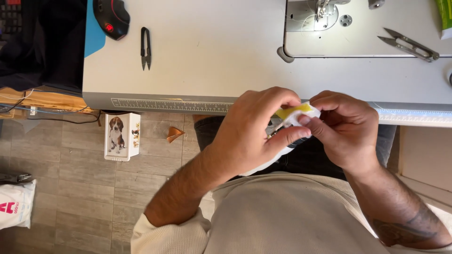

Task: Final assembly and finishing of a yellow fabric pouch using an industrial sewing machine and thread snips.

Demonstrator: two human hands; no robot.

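Black thread snips (146, 48) on sewing table (197, 61), far left. Left hand (252, 131) and right hand (343, 129) both pinch a small white-and-yellow fabric piece (296, 113) between fingertips, just off the table's front edge, above lap. Silver snips (409, 44) far right.

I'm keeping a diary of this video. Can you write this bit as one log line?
left hand: pinching white and yellow cloth piece | right hand: pinching same piece | place: edge of sewing table
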